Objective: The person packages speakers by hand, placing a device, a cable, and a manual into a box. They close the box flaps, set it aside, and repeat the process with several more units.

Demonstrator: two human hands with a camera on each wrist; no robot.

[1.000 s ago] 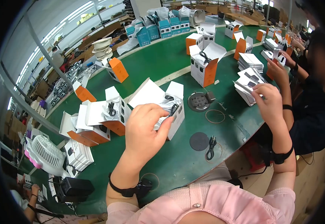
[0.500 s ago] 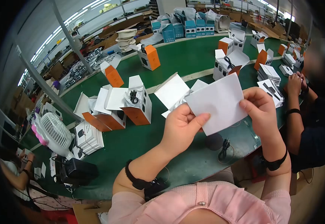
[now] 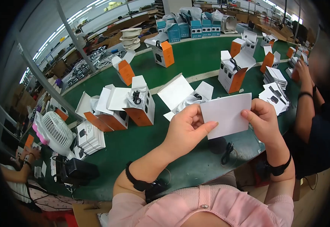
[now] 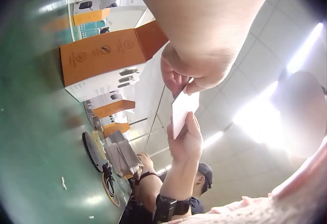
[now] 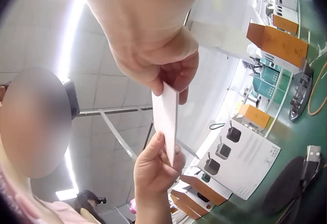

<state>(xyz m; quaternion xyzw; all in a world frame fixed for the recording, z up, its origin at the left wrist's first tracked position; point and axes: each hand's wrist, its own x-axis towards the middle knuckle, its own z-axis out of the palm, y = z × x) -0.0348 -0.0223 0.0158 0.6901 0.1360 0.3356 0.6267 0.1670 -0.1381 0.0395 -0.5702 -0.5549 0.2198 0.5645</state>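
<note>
Both hands hold a white booklet (image 3: 227, 113), its blank side facing up, over the green table. My left hand (image 3: 185, 126) pinches its left end, thumb on top and fingers beneath. At the right end, my right hand (image 3: 265, 119) grips the edge between thumb and curled fingers. The booklet (image 5: 166, 122) looks thin and edge-on in the right wrist view. Just beyond the left hand stands an open white and orange box (image 3: 176, 94), with clear plastic wrap and a black cable inside; the left hand covers part of it.
More open boxes (image 3: 140, 109) with cables stand at left. Booklet stacks lie at right (image 3: 274, 98) and beside the white fan (image 3: 55, 128). A black round pad (image 3: 218, 144) and a coiled cable (image 3: 227, 153) lie near the front edge. Another person (image 3: 312, 106) works at right.
The right hand has brought the booklet over from the stack at right, and the left hand, earlier at the cable in the open box, has taken its other end. Lately the booklet has levelled and lowered.
</note>
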